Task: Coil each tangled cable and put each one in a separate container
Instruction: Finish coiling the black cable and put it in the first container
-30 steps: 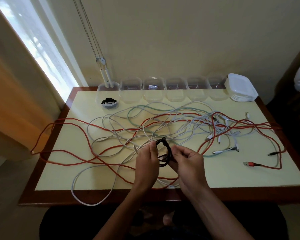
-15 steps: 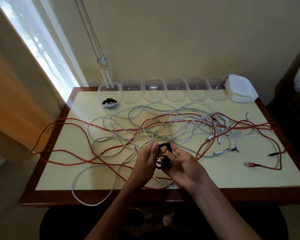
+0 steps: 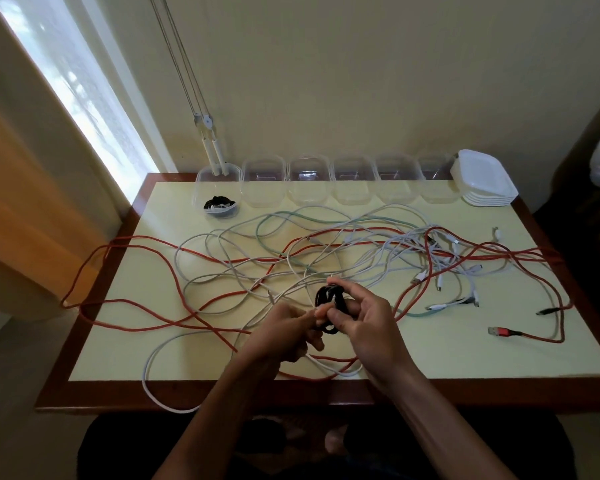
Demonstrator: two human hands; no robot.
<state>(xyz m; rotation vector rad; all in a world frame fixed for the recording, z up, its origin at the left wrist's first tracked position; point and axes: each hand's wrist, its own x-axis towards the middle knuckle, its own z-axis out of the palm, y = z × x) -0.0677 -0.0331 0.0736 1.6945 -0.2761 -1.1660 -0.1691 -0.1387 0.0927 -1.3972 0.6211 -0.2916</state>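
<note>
Over the table's (image 3: pixel 447 355) six o'clock edge, my right hand (image 3: pixel 364 323) grips the coiled black cable (image 3: pixel 329 299); my left hand (image 3: pixel 284 332) pinches its loose end beside the coil, above the red-and-white cable tangle (image 3: pixel 291 258).

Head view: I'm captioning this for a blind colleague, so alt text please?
Both hands hold a small coiled black cable above tangled red and white cables on a pale yellow table; clear plastic containers line its far edge.
</note>
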